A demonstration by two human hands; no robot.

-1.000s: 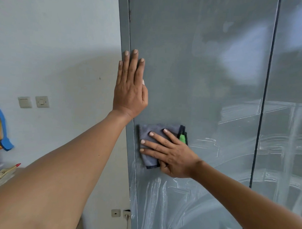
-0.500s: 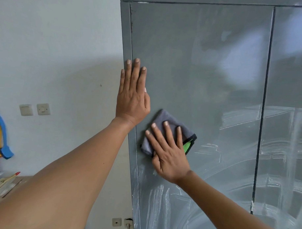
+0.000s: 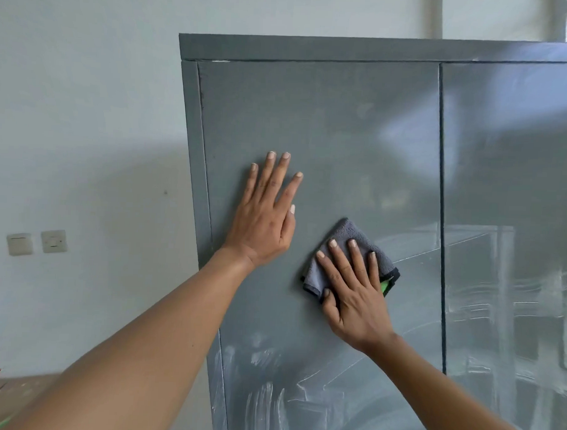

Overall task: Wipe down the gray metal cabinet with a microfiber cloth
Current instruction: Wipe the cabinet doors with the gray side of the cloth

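Observation:
The gray metal cabinet (image 3: pixel 343 127) fills the right of the head view, its top edge and two doors showing. A folded gray microfiber cloth (image 3: pixel 345 239) with a black edge and a green tag lies flat against the left door. My right hand (image 3: pixel 353 291) presses it to the door with straight fingers spread over it, thumb at the cloth's lower corner. My left hand (image 3: pixel 266 217) rests flat on the same door, up and to the left of the cloth, fingers straight and pointing up.
White streaks mark the lower door and the right door (image 3: pixel 511 287). A white wall (image 3: pixel 85 143) with two switch plates (image 3: pixel 37 244) lies left of the cabinet. A wooden surface (image 3: pixel 15 392) with a red-tipped object sits at the bottom left.
The view has tilted up, so the cabinet's top edge now shows. My right hand has slid the cloth to the right and slightly up along the left door. My left hand stays flat on the door.

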